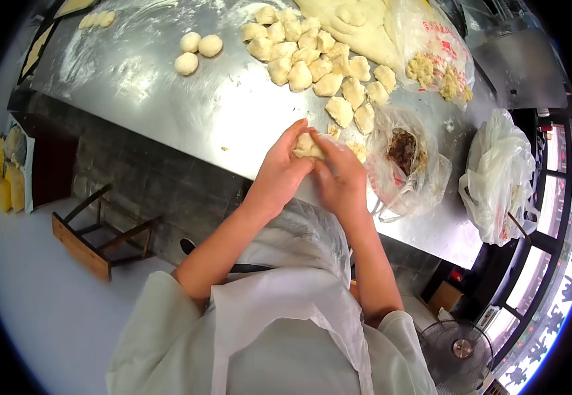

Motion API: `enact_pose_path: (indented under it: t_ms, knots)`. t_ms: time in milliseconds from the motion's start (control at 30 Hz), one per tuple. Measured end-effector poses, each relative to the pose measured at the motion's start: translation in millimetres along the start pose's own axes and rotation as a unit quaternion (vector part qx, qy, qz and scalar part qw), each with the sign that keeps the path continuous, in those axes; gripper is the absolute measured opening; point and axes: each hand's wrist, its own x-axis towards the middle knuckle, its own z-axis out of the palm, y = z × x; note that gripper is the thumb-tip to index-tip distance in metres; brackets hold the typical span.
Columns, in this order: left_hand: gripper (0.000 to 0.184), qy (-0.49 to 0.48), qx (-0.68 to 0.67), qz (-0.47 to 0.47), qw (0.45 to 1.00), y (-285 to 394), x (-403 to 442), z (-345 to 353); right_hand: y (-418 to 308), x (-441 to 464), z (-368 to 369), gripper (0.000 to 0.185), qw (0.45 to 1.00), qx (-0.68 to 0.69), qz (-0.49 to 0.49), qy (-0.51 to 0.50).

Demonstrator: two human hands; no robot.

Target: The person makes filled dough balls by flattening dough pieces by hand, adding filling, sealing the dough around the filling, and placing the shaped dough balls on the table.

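Observation:
Near the table's front edge, a pale piece of dough is held between my two hands. My left hand is closed around its left side, the fingertips reaching over the top. My right hand grips it from the right; part of the dough is hidden behind the fingers. Just beyond them lie several cut dough pieces. To the right of my right hand is an open plastic bag with a dark brown filling. Yellowish crumbly bits sit between that bag and my hand.
Three round dough balls rest on the floured steel table. A large dough slab lies at the back, beside a plastic bag with crumbly yellow filling. White plastic bags hang at the right edge. A wooden stool stands lower left.

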Motion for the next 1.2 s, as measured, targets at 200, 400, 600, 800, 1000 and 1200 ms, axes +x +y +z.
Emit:
enact_pose_path:
  t_ms: [200, 400, 600, 800, 1000, 1200]
  knots:
    - [0.048, 0.137, 0.056, 0.133, 0.98, 18.7, -27.6, -8.9, 3.6, -26.0, 16.2, 0.047, 0.99, -0.114, -0.082, 0.032]
    - [0.029, 0.163, 0.054, 0.129, 0.977, 20.9, -44.1, -25.6, -12.3, 1.2, -7.4, 0.035, 0.997, 0.01, 0.05, 0.052]
    - [0.027, 0.172, 0.044, 0.143, 0.974, 27.5, -52.2, -30.7, 4.2, 53.7, 46.5, 0.022, 0.986, -0.164, -0.013, 0.037]
    - [0.024, 0.162, 0.027, 0.128, 0.978, 26.8, -53.1, -39.9, 9.8, 41.4, 58.0, 0.023, 0.974, -0.218, -0.054, 0.006]
    - [0.023, 0.12, 0.03, 0.095, 0.988, 16.1, -60.6, -45.6, 25.3, 45.2, 30.4, 0.029, 0.992, 0.082, 0.055, -0.085]
    - [0.033, 0.128, 0.022, 0.064, 0.989, 2.5, -54.7, -44.5, 4.8, 7.4, 1.3, 0.025, 0.989, -0.089, -0.067, -0.098]
